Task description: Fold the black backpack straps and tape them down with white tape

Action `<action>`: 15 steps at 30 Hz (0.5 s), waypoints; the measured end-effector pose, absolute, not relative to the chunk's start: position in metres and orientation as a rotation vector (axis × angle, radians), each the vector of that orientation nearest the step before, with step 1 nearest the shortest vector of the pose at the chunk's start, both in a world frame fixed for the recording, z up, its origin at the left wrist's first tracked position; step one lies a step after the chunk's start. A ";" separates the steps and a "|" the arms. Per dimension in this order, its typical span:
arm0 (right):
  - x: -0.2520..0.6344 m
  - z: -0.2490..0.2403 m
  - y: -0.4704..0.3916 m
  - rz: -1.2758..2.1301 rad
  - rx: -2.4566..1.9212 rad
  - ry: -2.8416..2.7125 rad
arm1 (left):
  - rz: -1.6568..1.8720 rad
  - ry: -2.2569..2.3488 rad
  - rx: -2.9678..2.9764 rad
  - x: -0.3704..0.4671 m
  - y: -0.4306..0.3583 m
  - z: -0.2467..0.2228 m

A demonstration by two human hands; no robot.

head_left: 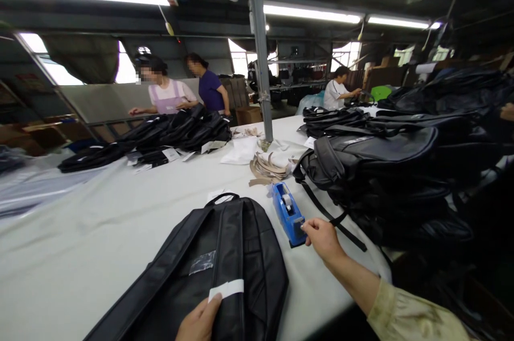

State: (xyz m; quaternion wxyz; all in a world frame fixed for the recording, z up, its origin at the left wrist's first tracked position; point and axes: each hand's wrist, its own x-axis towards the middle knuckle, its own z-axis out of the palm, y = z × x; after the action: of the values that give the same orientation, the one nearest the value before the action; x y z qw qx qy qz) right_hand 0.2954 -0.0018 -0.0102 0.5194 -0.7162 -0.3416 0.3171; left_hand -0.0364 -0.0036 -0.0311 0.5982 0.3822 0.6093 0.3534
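A black backpack (257,244) lies on the table with its strap side up, and a small clear plastic piece (202,262) rests on its back panel. My left hand (201,319) pinches a white paper strip (228,289) between thumb and fingers, against one shoulder strap. To the right of the backpack stands a blue tape dispenser (287,212) with a roll in it. At its near, cutting end, my right hand (321,236) is closed in a pinch on the tape; the clear tape itself hardly shows.
Stacked black backpacks (385,169) rise on the right, with a loose strap (333,218) hanging toward the dispenser. Beige strips (269,167) lie behind the dispenser, near a grey post (261,52). More black bags (180,129) are piled across the table (100,228), where several people work.
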 end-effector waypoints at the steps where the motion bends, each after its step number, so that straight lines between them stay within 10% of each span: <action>1: 0.293 -0.012 -0.003 0.812 -1.692 -0.798 | 0.832 1.417 0.880 -0.036 -0.004 -0.032; 15: 0.298 -0.025 0.000 0.836 -1.903 -1.129 | 0.866 1.303 0.844 -0.021 -0.016 -0.021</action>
State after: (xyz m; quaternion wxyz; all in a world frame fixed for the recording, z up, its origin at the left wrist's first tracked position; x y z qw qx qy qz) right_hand 0.2977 0.0005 -0.0251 0.3784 -0.7446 -0.4420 0.3271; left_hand -0.0213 -0.0160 -0.0208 0.6303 0.3686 0.5691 0.3781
